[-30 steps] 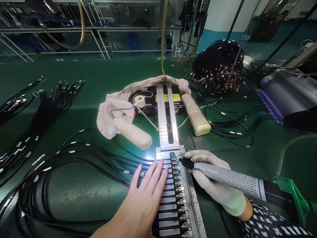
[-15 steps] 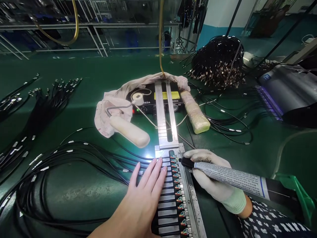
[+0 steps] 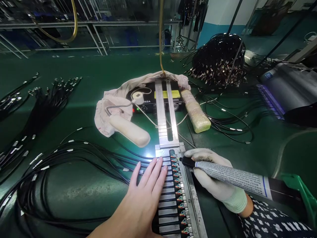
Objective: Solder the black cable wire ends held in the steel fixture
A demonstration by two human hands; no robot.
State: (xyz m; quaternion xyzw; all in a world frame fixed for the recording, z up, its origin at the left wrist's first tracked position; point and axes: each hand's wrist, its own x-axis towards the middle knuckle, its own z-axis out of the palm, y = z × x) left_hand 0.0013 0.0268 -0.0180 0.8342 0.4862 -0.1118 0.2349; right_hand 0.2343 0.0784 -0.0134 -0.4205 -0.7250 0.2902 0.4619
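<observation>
My bare left hand [image 3: 148, 188] lies flat, fingers spread, over black cables [image 3: 168, 200] seated side by side in a slotted metal fixture [image 3: 195, 211]. The cables' stripped ends, with small coloured wires and metal connectors [image 3: 182, 198], line the fixture's right side. In a white glove, my right hand [image 3: 213, 178] is closed around a long grey printed tube [image 3: 230, 176] with a black nozzle. The nozzle tip points left, close to the upper connectors; contact cannot be made out. The tube's rear end is black, with a green part [image 3: 302, 195] behind it.
Behind the fixture, a metal slide [image 3: 162, 115] rests on a black control box [image 3: 146, 105]. A padded white lamp arm [image 3: 130, 130] and a wrapped block [image 3: 198, 115] flank it. Cable bundles lie left [image 3: 49, 109] and back right [image 3: 218, 62]; a grey machine [image 3: 292, 89] stands far right.
Almost nothing differs. The view has shifted very slightly, and both hands and the tube keep their places at the fixture.
</observation>
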